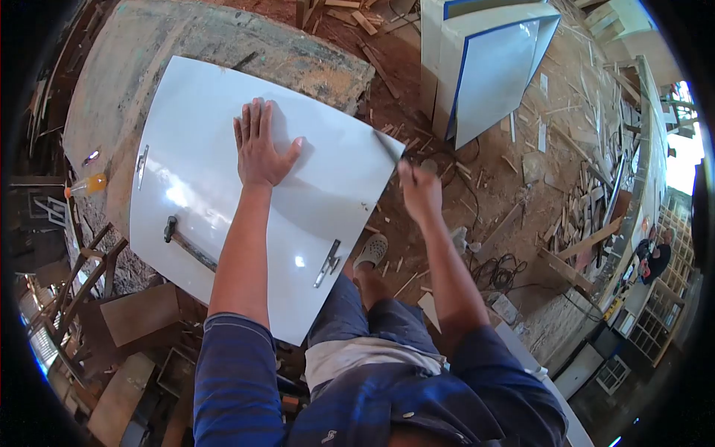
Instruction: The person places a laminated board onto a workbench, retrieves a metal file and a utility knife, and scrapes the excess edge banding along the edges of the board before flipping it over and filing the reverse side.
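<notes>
A glossy white panel [201, 112] lies on a rough, worn workbench [112, 82]. My left hand [262, 145] rests flat on the panel's upper middle, fingers stretched and thumb out to the side. At the right corner, my right hand [421, 190] is closed around the end of a flat, dark, blade-like tool [387, 144]; its exact kind is unclear. The tool lies against the panel's edge there. Metal hinges sit near two edges, one hinge [141, 167] at left and another hinge [327, 264] near my body. A hammer [170, 228] lies on the panel, its handle partly behind my left forearm.
White panels with blue edges [491, 82] stand upright on the dirt floor ahead to the right. Wood scraps [588, 201] and a coiled dark cable [499, 272] litter the ground at right. An orange bottle [88, 185] lies at the bench's left side.
</notes>
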Action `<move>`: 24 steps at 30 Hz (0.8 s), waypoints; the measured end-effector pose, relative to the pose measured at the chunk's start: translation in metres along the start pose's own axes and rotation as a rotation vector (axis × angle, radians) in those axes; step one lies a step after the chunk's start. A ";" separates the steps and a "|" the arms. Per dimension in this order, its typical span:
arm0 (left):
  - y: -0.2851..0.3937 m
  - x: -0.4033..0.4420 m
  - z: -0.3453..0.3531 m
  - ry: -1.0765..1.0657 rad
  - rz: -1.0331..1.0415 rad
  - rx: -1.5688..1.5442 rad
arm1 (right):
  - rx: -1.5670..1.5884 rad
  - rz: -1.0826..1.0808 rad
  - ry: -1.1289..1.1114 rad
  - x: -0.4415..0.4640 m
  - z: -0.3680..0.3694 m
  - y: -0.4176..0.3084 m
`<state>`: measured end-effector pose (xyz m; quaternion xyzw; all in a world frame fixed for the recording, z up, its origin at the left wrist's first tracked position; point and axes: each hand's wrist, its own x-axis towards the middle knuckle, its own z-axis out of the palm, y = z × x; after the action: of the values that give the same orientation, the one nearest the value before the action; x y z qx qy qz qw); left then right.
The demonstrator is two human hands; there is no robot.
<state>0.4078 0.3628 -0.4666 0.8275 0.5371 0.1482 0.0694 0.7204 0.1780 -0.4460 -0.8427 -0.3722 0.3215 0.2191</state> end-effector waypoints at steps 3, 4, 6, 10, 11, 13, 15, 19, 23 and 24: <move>0.001 0.004 0.000 0.013 0.002 0.003 | 0.046 0.019 0.081 0.030 -0.006 -0.012; 0.001 0.003 0.001 0.016 0.005 0.006 | 0.056 0.010 0.064 0.020 -0.004 -0.008; 0.000 0.007 0.001 0.026 0.007 0.004 | 0.073 -0.014 0.024 -0.013 0.003 0.003; 0.000 0.003 0.001 0.013 -0.007 0.013 | 0.023 -0.051 0.059 0.007 0.007 0.009; 0.002 0.003 0.001 0.015 -0.004 0.017 | 0.050 -0.057 0.132 0.030 0.003 0.001; 0.000 0.004 0.002 0.018 0.007 0.020 | 0.106 0.063 0.208 0.066 -0.006 0.007; -0.001 0.002 0.003 0.016 0.007 0.026 | 0.160 0.137 0.262 0.066 -0.020 0.029; 0.019 0.004 0.016 0.049 0.108 0.013 | 0.342 0.303 0.243 -0.013 -0.046 0.079; 0.126 0.006 0.040 -0.088 0.405 -0.500 | 0.413 0.385 0.220 -0.084 -0.042 0.108; 0.156 0.010 0.041 -0.143 0.441 -0.600 | 0.429 0.404 0.216 -0.091 -0.041 0.112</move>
<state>0.5599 0.3089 -0.4610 0.8744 0.2724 0.2523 0.3124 0.7571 0.0321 -0.4512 -0.8634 -0.0952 0.3384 0.3618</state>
